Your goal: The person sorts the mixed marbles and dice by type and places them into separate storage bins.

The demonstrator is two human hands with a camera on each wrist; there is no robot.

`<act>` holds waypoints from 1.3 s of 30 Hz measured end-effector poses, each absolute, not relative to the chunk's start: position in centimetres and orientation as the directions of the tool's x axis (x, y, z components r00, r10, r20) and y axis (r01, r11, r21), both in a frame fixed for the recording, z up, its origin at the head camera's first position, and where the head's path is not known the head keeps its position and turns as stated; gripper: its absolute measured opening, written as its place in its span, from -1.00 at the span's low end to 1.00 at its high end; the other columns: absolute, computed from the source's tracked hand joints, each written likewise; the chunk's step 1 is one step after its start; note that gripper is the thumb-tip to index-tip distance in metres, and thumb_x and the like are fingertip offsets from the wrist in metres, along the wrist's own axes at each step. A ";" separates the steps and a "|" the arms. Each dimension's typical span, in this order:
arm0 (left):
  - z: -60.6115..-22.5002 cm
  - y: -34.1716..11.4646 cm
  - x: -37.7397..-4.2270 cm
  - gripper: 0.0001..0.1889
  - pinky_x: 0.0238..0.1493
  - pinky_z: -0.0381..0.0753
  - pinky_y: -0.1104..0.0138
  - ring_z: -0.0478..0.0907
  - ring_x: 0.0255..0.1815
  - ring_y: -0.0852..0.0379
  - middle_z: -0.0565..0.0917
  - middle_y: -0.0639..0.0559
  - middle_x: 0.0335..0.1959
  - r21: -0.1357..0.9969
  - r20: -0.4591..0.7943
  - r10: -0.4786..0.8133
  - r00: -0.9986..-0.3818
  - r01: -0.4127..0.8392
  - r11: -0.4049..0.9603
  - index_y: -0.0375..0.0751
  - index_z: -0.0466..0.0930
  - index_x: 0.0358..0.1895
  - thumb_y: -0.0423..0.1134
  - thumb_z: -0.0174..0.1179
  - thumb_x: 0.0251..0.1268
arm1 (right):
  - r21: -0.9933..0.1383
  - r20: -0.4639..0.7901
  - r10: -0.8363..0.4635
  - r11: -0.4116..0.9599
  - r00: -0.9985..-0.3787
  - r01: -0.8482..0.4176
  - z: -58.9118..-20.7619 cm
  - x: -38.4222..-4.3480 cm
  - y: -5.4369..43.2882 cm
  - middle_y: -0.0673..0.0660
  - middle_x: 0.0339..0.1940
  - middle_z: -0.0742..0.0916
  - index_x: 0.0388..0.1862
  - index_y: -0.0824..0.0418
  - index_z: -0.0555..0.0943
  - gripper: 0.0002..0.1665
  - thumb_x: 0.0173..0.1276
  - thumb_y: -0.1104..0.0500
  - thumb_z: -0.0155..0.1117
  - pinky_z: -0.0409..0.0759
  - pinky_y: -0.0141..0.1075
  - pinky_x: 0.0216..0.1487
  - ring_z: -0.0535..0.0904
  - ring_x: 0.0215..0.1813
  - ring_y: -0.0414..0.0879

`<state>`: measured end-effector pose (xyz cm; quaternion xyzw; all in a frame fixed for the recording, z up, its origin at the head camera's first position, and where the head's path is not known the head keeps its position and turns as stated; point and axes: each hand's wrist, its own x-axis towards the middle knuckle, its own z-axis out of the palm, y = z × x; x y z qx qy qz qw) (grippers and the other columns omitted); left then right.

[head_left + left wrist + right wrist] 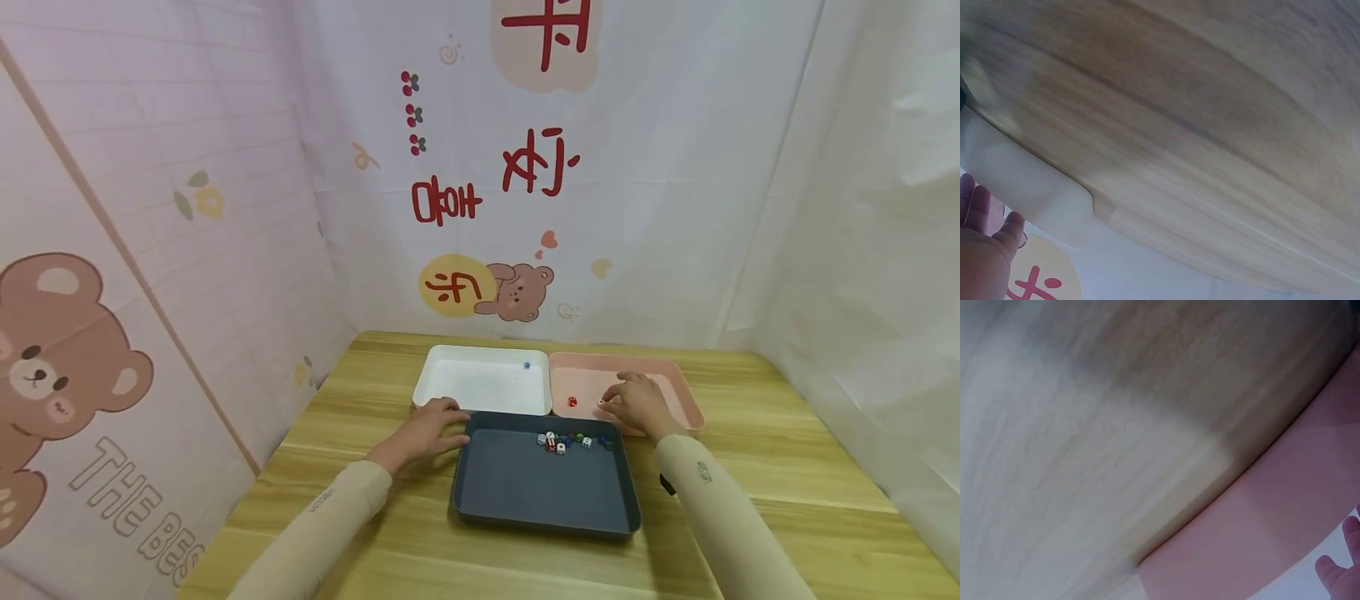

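Note:
My right hand (636, 403) reaches over the pink tray (684, 385), its thumb and fingertips pinching a small white die (601, 402). A red die (572, 402) lies in that tray, left of the fingertips. My left hand (427, 429) is beside the upper left corner of the dark grey tray (525, 492), fingers loosely extended toward its rim and holding nothing. Toward that tray's back right lies a cluster of white dice (587, 442), a red die (551, 445), and small blue and green pieces too small to make out. Neither wrist view shows the dice.
Behind the dark tray, a white tray (480, 375) stands left of the pink one, with a small blue piece (527, 365) inside. All three trays sit on a wooden table (360, 550). Printed cloth (660, 208) hangs behind the table and at both sides.

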<state>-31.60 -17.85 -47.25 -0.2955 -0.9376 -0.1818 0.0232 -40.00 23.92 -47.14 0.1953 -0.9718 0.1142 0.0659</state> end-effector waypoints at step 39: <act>-47.3 -17.8 -31.9 -0.51 0.22 0.41 -0.04 0.38 0.25 -0.19 0.45 -0.18 0.23 0.314 0.139 0.544 -0.827 0.558 0.768 -0.18 0.56 0.28 0.00 0.22 0.42 | -0.218 0.258 -0.386 0.870 -0.886 -0.443 -46.4 -39.7 24.8 0.45 0.26 0.55 -0.04 0.22 0.77 -0.69 0.39 0.05 0.35 0.28 0.22 0.34 0.34 0.35 0.35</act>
